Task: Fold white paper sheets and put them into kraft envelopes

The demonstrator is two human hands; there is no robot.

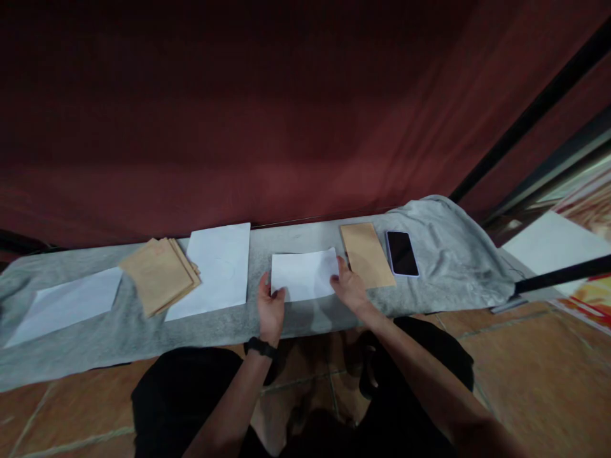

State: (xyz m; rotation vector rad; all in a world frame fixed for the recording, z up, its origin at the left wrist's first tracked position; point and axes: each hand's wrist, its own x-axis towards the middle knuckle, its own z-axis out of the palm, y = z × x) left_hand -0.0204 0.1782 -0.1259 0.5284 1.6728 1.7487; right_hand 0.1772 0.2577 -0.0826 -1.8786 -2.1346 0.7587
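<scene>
A folded white sheet of paper (303, 273) lies on the grey cloth (143, 331) in front of me. My left hand (270, 310) grips its near left corner, thumb on top. My right hand (350, 287) pinches its right edge, fingers curled over the paper. A single tan envelope (366, 254) lies just right of the sheet, touching my right hand's side. A black band sits on my left wrist.
A dark phone (401, 253) lies right of the envelope. To the left are a large white sheet (217, 270), a stack of tan envelopes (158, 273) and another white sheet (67, 304). A dark red curtain hangs behind. A tiled floor lies below.
</scene>
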